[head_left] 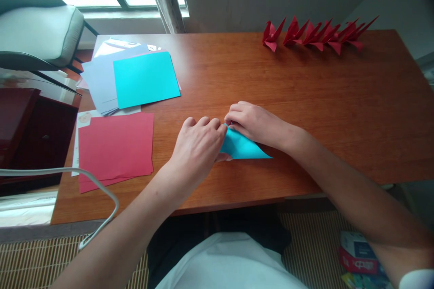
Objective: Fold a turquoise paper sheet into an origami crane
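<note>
A sheet of turquoise paper (244, 147), folded into a triangle, lies on the wooden table in front of me. Its long edge faces my body and one sharp corner points right. My left hand (202, 137) covers the paper's left part, with curled fingers at the top corner and the thumb at the lower edge. My right hand (249, 119) pinches the same top corner from the right, fingers bent. Both sets of fingertips nearly meet there. The paper's left corner is hidden under my left hand.
Several red folded paper cranes (312, 36) stand in a row at the table's back right. Turquoise sheets (147, 79) lie on pale paper at the left, with red sheets (117, 146) nearer me. A white cable (101, 185) crosses the left front edge. A chair (37, 31) stands by the window.
</note>
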A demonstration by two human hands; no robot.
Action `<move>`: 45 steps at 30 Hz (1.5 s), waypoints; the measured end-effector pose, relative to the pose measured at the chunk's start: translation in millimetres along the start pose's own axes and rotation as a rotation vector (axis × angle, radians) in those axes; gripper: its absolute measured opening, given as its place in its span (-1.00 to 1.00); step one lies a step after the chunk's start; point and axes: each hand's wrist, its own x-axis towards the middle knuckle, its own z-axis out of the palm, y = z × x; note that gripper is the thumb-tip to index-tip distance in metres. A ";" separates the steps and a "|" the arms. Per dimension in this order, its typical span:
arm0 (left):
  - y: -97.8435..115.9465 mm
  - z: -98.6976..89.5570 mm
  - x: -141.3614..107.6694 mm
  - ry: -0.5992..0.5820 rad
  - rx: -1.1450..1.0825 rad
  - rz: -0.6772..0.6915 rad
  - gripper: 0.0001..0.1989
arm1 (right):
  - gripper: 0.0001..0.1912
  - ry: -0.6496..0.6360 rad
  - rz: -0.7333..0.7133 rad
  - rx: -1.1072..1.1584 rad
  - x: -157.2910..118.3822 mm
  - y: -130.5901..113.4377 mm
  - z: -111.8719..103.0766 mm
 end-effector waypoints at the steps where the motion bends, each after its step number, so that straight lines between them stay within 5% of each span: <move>1: -1.4 1.0 0.1 0.000 -0.015 0.004 -0.55 | -0.84 0.001 0.000 0.001 0.0 0.1 0.0; 10: -4.3 7.1 0.0 0.023 -0.029 -0.002 -0.70 | -0.83 -0.002 0.001 -0.003 0.0 -0.3 -0.6; 17: 7.0 12.4 -16.5 0.191 0.020 0.024 -0.86 | -0.85 0.024 0.002 0.021 -1.2 -0.6 0.4; 22: 22.4 26.5 -29.5 0.279 -0.073 0.112 -0.64 | -0.86 0.023 0.002 0.049 -0.8 0.6 1.0; 33: 68.5 53.2 -58.7 0.154 -0.044 -0.016 -0.20 | -0.84 0.014 -0.002 0.036 0.1 -0.1 1.6; 45: 67.7 65.7 -70.3 0.189 -0.148 0.046 -0.01 | -0.84 0.005 0.005 0.052 -0.3 -0.4 1.3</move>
